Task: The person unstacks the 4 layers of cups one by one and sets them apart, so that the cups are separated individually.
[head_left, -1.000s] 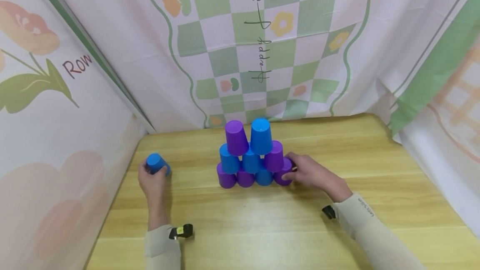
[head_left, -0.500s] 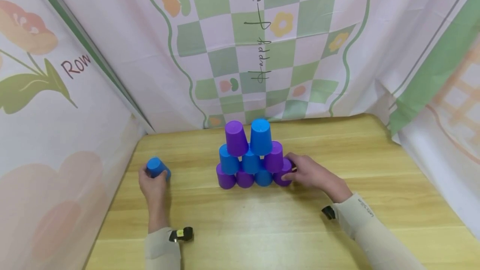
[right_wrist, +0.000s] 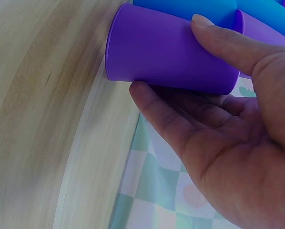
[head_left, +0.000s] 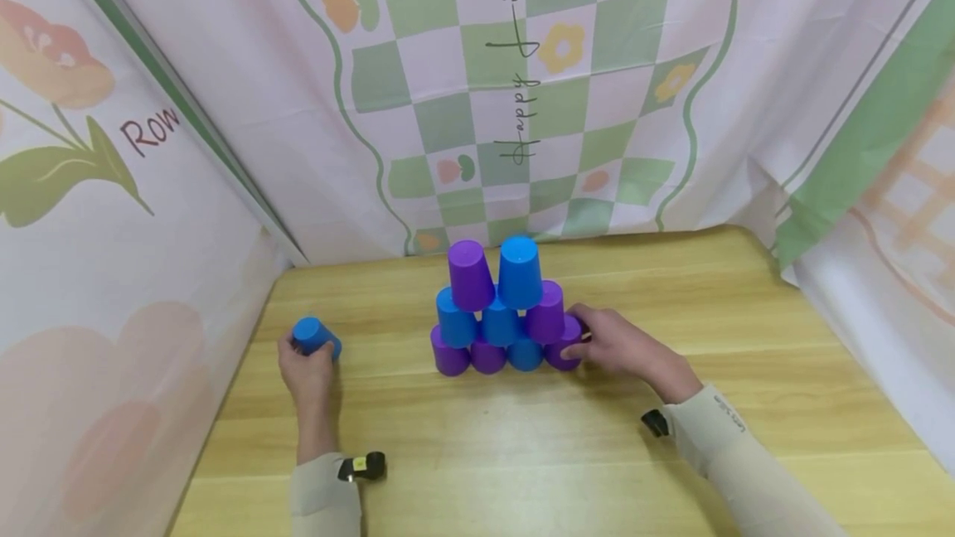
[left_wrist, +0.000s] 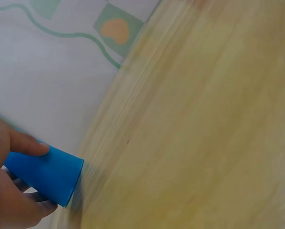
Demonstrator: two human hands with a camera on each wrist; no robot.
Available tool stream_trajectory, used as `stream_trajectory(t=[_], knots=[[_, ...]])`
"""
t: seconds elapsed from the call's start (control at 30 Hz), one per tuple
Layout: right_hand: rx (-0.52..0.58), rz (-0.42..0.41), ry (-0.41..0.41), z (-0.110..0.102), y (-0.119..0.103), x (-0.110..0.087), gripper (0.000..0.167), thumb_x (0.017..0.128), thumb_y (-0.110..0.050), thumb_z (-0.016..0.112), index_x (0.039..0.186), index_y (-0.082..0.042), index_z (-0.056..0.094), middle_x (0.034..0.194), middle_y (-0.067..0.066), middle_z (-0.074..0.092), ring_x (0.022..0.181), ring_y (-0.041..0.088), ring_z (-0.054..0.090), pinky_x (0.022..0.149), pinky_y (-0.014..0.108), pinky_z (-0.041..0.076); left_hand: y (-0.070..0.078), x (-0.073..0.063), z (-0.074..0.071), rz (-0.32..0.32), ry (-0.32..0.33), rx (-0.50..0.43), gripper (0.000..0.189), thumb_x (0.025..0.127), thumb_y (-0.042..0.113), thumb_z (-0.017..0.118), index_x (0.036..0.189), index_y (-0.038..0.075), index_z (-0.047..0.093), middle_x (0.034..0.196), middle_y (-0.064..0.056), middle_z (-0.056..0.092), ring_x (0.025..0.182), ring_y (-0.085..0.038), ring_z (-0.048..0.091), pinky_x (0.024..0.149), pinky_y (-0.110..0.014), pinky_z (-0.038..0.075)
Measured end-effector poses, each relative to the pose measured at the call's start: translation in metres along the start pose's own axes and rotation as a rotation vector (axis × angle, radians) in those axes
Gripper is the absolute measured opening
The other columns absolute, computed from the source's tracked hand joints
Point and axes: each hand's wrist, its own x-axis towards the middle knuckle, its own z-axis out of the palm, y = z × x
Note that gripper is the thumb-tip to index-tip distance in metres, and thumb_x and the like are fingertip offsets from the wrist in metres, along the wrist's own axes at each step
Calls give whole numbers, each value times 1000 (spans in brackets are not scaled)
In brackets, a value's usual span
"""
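Blue cup (head_left: 318,337) in left hand (head_left: 306,371) has dipped, mouth down, axis near upright

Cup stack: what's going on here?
A person's left hand holds a blue cup, apart from the cup stack. The right hand grips the purple cup at the right end of its bottom row. The stack stands in rows of four, three and two, bottom to top.

Person is wearing pale grey-beige cloth sleeves (head_left: 761,466), small dark lettering (head_left: 729,413) is running along the right cuff (head_left: 692,425), and a small black block (head_left: 375,463) with yellow squarish label (head_left: 360,464) is jutting from the left cuff (head_left: 317,479), a second black block (head_left: 655,423) from the right.
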Motion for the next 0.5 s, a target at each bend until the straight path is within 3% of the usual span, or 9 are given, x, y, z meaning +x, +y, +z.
stream_trajectory(t=[0.5], knots=[[4, 0, -5, -1, 1, 1, 36, 96, -19, 78, 122, 0, 61, 111, 10, 74, 100, 23, 71, 86, 41, 63, 2, -2, 1, -18, -1, -10, 71, 94, -5, 58, 159, 2, 32, 165, -26, 35, 156, -46, 27, 127, -63, 25]])
